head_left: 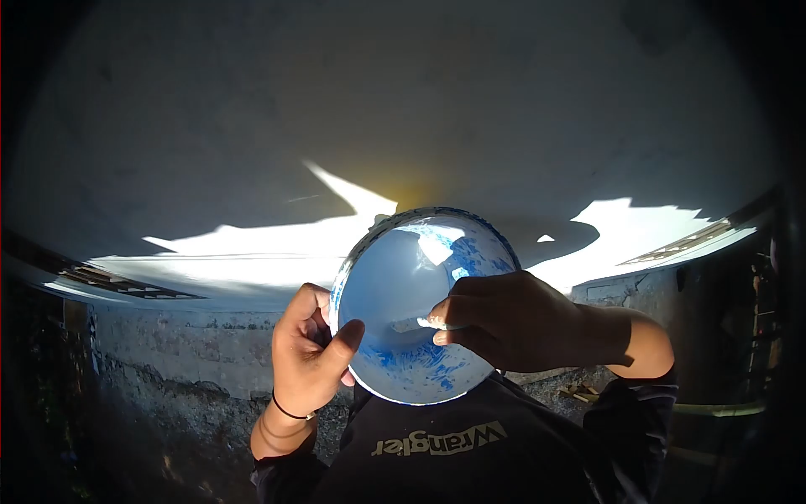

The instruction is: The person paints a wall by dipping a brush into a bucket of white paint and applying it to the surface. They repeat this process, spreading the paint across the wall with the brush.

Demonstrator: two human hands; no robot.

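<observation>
A round white tub, streaked with blue paint inside and along its rim, is held in front of my chest. My left hand grips it at the left side, thumb over the rim and the fingers mostly hidden behind the wall. Reaching over the opening from the right, my right hand has its thumb and fingers pinched together. A small whitish piece shows at those fingertips, close over the pale inside of the tub; I cannot tell what it is.
Ahead rises a pale wall with bright sunlit patches. Latticed vents sit low at the left, with another vent at the right. Below runs a rough grey concrete base. A pale pole lies at the lower right.
</observation>
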